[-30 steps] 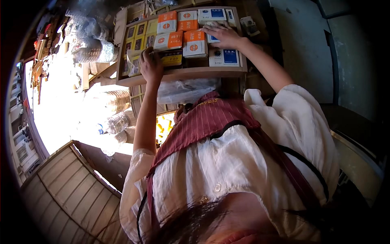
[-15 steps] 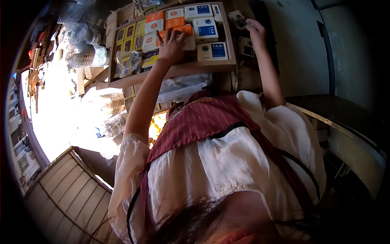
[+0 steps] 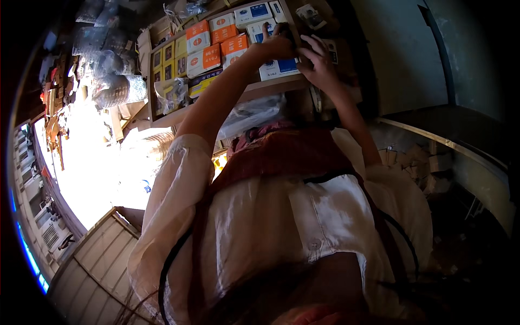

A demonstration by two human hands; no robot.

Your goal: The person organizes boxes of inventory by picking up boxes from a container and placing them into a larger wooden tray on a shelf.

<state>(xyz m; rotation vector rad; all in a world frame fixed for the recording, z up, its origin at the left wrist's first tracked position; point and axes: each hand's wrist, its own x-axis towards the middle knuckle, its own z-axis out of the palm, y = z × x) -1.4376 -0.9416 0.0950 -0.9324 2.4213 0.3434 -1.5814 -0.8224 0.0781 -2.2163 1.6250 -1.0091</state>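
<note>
A wooden tray in front of me is packed with small boxes. My left hand is over the white-and-blue boxes on its right side, fingers apart and partly covering them. At the tray's right edge is my right hand, close to the left one, with its fingers spread and nothing visible in them. Orange-and-white boxes fill the middle of the tray, and yellow boxes sit at the left. A clear plastic bag lies in the near left corner.
Right of the tray are more small packets in shadow. Clear plastic sheeting hangs below the tray. Plastic-wrapped bottles stand at the left beside bright light. A slatted panel is at lower left, and a wooden rail at right.
My left hand has moved right, from the orange-and-white boxes to the white-and-blue ones. My right hand has left the packets beyond the tray and come down and left to its edge.
</note>
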